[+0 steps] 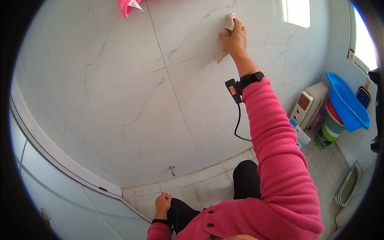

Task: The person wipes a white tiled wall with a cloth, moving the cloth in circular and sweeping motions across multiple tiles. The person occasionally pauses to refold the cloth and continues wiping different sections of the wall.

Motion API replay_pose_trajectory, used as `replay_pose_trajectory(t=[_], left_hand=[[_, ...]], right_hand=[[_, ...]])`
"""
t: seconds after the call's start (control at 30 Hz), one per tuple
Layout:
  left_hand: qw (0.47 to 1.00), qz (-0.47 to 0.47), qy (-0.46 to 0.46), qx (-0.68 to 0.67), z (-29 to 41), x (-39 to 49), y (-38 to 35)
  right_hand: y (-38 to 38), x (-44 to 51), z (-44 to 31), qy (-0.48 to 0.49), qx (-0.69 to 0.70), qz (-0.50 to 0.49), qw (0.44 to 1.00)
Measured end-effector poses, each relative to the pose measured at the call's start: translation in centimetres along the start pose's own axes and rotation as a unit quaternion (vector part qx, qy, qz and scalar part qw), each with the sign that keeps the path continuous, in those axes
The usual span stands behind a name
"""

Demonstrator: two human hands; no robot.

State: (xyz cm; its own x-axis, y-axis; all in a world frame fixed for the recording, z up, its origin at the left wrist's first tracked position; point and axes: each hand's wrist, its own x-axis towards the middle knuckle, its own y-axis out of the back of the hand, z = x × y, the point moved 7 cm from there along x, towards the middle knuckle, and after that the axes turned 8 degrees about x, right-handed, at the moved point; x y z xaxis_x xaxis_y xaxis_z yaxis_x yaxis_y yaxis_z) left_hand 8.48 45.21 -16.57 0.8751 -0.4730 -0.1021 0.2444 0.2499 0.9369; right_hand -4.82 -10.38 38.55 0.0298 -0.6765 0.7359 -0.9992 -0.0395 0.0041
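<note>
My right hand (pixel 237 39) is stretched up to the white marbled wall tiles (pixel 132 99), with a crumpled off-white cloth (pixel 230 23) held in it. The cloth lies against the tiles, and one corner hangs below my palm. Down by my left knee, my left hand (pixel 163 201) has its fingers curled in, and no object shows in it. A black strap device (pixel 234 90) with a cable is worn on my right wrist.
At right stand an oil-filled radiator (pixel 304 103), a blue plastic basin (pixel 345 102) on stacked buckets (pixel 325 136), and a grey plastic tub (pixel 349 184). A metal pipe stub (pixel 172 170) juts from the low wall. Pink fabric (pixel 125 8) hangs at the top; a framed glass panel (pixel 60 186) stands left.
</note>
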Motion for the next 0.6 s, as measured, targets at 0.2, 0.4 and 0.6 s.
replay_pose_trajectory(t=[0.2, 0.4, 0.6], left_hand=[[1.0, 0.011, -0.003, 0.006, -0.2, 0.0, 0.2], [1.0, 0.009, -0.004, 0.004, -0.1, -0.3, -0.4], [1.0, 0.022, 0.0, 0.008, -0.1, -0.6, -0.5]], right_hand=[[-0.5, 0.4, 1.9, 0.001, 0.04, 0.016, 0.999], [0.6, -0.2, -0.5, -0.074, 0.018, 0.044, 0.996], [1.0, -0.5, -1.8, -0.106, -0.05, 0.04, 0.992]])
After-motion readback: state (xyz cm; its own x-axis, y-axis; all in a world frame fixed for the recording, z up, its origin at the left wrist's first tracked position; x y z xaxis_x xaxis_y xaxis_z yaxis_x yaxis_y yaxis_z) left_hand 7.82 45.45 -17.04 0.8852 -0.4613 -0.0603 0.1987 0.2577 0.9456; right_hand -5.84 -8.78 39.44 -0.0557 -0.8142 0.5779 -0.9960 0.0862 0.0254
